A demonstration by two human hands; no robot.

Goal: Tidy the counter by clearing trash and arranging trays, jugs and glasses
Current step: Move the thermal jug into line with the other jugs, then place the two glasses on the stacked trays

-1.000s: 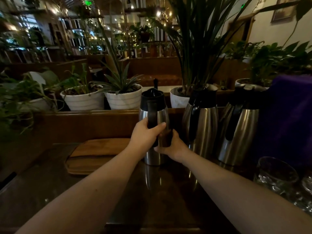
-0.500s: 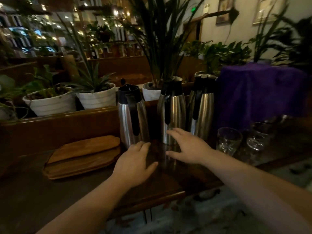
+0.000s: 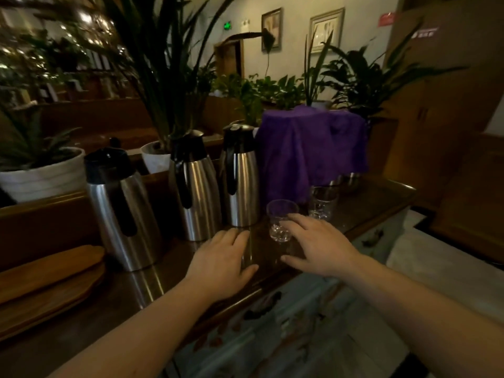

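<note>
Three steel jugs with black lids and handles stand in a row on the dark counter (image 3: pixel 136 296): the left jug (image 3: pixel 122 214), the middle jug (image 3: pixel 197 192) and the right jug (image 3: pixel 241 175). A clear glass (image 3: pixel 281 221) stands just right of them, a second glass (image 3: pixel 323 201) behind it. Two stacked wooden trays (image 3: pixel 46 282) lie at the left. My left hand (image 3: pixel 223 264) hovers open over the counter in front of the middle jug. My right hand (image 3: pixel 319 245) is open, fingers spread, its fingertips right beside the near glass; contact is unclear.
A purple cloth (image 3: pixel 311 154) covers something behind the glasses, with a small metal bowl (image 3: pixel 350 180) at its foot. White plant pots (image 3: pixel 41 173) line the wooden ledge behind the jugs. The counter's front edge runs diagonally under my forearms, with a painted cabinet front (image 3: pixel 300 336) below.
Both hands let go of the left jug, which now stands on the counter. They moved right, and the view swung right; my right hand has come up to the near glass.
</note>
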